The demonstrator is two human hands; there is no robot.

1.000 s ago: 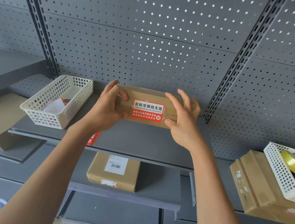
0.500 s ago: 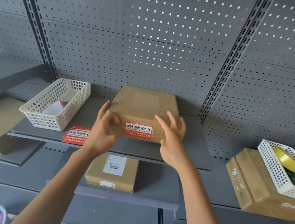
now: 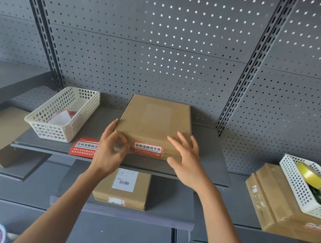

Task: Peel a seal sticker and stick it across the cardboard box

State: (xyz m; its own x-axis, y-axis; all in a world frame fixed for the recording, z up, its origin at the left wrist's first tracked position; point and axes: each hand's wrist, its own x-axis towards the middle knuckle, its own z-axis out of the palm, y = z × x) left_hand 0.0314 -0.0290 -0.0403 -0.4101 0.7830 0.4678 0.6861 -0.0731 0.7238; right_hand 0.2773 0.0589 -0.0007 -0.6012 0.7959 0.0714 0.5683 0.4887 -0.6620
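A flat cardboard box (image 3: 155, 120) lies on the grey shelf (image 3: 206, 166) with its front edge toward me. A red and white seal sticker (image 3: 148, 150) is stuck over that front edge, folded from the top onto the front face. My left hand (image 3: 109, 151) is at the box's front left corner, thumb along the left side and fingers loosely curled by the front face. My right hand (image 3: 187, 162) hovers at the front right corner with its fingers spread, holding nothing. A red sheet of seal stickers (image 3: 84, 148) lies on the shelf, left of my left hand.
A white mesh basket (image 3: 62, 114) with papers stands at the left of the shelf. Below lies a labelled box (image 3: 122, 189). At the right, another basket (image 3: 306, 200) holding yellow tape (image 3: 309, 175) sits on a large box (image 3: 274, 202). A pegboard wall stands behind.
The box, held up and tilted toward me a second ago, now lies flat on the shelf. Both hands have loosened and drawn back from it, fingers spreading.
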